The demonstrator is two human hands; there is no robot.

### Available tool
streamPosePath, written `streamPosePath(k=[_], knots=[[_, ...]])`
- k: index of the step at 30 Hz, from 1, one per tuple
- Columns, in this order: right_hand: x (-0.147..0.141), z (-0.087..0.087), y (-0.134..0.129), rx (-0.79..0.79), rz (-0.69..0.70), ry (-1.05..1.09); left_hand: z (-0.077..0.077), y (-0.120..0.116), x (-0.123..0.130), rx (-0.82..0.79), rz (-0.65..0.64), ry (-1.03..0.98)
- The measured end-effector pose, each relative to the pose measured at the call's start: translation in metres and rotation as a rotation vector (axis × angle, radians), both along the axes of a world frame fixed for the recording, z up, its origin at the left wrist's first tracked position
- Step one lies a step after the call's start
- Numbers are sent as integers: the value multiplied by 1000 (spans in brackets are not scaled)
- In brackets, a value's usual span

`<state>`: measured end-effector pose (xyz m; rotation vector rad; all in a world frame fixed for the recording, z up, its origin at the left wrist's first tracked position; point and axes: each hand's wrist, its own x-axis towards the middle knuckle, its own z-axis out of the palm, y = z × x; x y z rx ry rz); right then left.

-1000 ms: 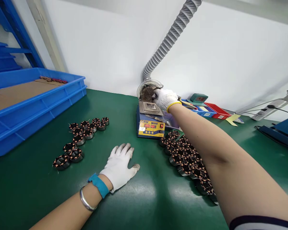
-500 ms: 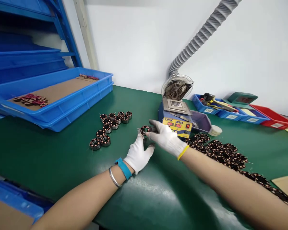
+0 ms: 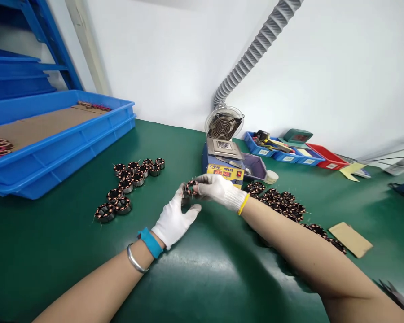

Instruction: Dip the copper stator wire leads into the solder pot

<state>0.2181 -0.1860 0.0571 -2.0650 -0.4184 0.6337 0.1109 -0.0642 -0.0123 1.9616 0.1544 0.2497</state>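
Right hand (image 3: 218, 190) has a small copper-wound ring (image 3: 190, 189) in a pinch, fingers and thumb nearly together on its right side. Left hand (image 3: 175, 220) has fingertips up against the other side, but its thumb is spread well away, so that grip is only half there. Both are in white gloves with grubby fingertips. The ring's over the green surface (image 3: 202, 278), some way in from the far edge, just in front of the blue-and-yellow machine (image 3: 225, 163). Can't tell if its underside touches down.

As for writing, the machine's yellow front has a logo too fuzzy for me to swear to, then what looks like "CM 558". Red digits on the display (image 3: 222, 173), left group looks like 265, right group's blurry. There's a patterned sticker (image 3: 224, 145) on the metal top, can't read it. The blue bins (image 3: 287, 157) and red bin (image 3: 326, 158) along the far edge have white labels, way too small to make out.
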Motion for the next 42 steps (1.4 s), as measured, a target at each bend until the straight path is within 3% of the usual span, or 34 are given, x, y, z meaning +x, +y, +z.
streamPosePath(k=[5,9,13,19,24,32,42], knots=[[59,46,-18,-211,-287,-614,1,-3,1,186,-31,24],[105,70,-27,-375,-420,-798,-1,-3,3,292,-60,20],[130,66,-25,-481,-418,-824,-4,-2,4,309,-67,17],[137,52,-20,-603,-409,-821,-9,-1,4,329,-65,-22],[135,49,-18,-607,-399,-843,-11,-1,5,347,-65,-49],[137,58,-18,-562,-430,-816,-8,-2,4,347,-61,-18],[130,53,-18,-548,-438,-821,-8,-2,4,342,-68,-16]])
